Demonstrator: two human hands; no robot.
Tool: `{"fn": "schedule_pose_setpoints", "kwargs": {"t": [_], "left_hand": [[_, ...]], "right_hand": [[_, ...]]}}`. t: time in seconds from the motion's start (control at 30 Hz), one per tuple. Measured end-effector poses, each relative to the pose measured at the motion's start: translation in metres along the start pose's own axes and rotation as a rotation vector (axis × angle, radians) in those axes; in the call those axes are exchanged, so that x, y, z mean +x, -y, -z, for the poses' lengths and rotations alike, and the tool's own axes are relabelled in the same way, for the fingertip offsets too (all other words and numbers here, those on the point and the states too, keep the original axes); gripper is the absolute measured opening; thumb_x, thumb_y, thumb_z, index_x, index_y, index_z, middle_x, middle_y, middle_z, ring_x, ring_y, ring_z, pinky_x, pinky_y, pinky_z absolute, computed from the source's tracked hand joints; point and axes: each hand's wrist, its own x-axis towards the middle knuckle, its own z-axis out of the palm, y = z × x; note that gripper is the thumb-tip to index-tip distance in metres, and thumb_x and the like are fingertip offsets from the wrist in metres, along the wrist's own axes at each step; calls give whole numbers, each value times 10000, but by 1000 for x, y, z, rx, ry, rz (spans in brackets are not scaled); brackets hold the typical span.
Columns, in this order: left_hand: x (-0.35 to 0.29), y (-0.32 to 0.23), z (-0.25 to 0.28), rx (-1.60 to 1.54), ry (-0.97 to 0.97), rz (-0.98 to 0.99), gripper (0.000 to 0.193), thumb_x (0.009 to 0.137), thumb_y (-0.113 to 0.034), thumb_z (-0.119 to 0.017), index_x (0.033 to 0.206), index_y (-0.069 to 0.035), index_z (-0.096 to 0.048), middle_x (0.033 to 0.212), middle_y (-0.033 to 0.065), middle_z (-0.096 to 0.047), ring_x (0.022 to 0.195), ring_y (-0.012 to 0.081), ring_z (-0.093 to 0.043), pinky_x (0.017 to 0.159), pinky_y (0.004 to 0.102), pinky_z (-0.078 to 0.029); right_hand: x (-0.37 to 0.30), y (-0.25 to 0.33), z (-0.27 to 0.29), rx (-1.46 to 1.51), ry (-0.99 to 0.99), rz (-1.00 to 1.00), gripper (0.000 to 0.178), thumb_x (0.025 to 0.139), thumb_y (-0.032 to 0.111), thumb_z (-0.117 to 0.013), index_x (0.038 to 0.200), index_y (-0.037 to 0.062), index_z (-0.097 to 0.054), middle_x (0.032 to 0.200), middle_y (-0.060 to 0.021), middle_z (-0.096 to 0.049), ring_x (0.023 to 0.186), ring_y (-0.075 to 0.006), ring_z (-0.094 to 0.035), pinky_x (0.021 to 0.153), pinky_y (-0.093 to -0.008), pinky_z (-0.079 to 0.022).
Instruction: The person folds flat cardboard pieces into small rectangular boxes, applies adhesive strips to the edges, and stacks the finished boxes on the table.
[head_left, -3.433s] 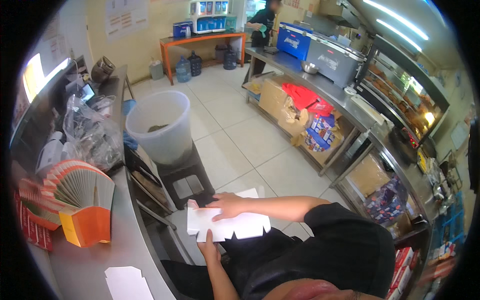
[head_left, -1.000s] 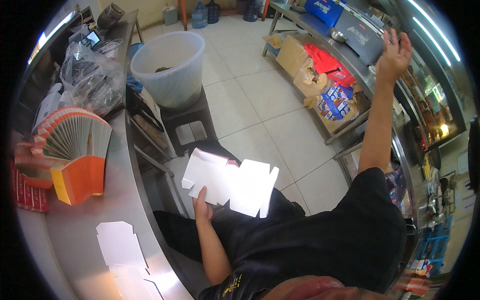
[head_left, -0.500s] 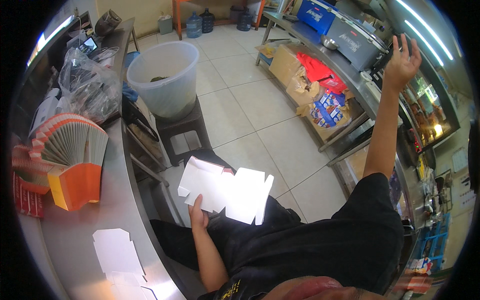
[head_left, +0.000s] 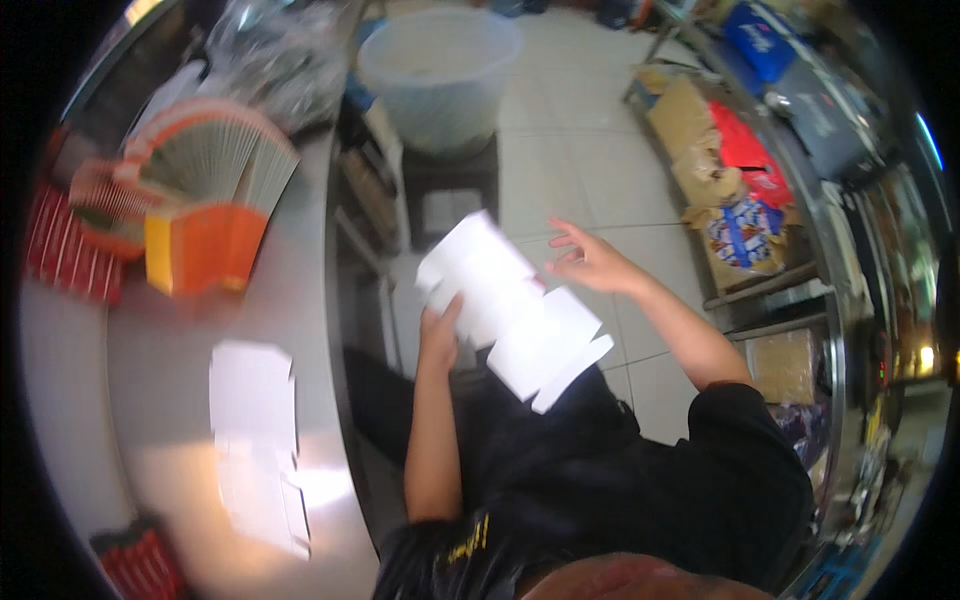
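Note:
A white die-cut box blank (head_left: 500,305), partly folded with flaps along its edges, is held over my lap. My left hand (head_left: 440,335) grips its near left edge, thumb on top. Just right of the blank, my right hand (head_left: 590,258) hovers with fingers apart and nothing in it; it looks slightly blurred. On the metal counter to my left lies another flat white blank (head_left: 255,440). Farther up that counter stands a fanned stack of orange and white folded boxes (head_left: 215,185).
Red striped packs (head_left: 75,245) and crumpled clear plastic bags (head_left: 275,60) sit on the left counter. Ahead, a translucent bin (head_left: 440,90) rests on a dark stool (head_left: 450,185). On the right, a shelf holds cardboard boxes (head_left: 680,120) and a red bag (head_left: 745,150).
My right hand has come down from high on the right to beside the blank. The view has turned left, and the blank stays in my left hand.

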Motion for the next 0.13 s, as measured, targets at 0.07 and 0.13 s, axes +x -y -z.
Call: {"fn": "schedule_pose_setpoints", "kwargs": {"t": [0.07, 0.13], "left_hand": [[14, -9, 4, 96, 30, 22, 563, 950, -127, -723, 1443, 1, -482, 1366, 97, -617, 1233, 217, -594, 1048, 366, -467], [35, -16, 21, 303, 0, 44, 612, 927, -176, -758, 1446, -2, -487, 1359, 101, -623, 1243, 235, -582, 1093, 379, -420]], "right_hand": [[11, -8, -41, 243, 209, -320, 733, 950, 285, -707, 1550, 53, -355, 1410, -196, -565, 1215, -270, -624, 1017, -402, -512], [49, -18, -56, 300, 417, -533, 864, 915, 351, -756, 1596, 96, -288, 1476, -202, -532, 1307, -288, -585, 1072, -399, -484]]}}
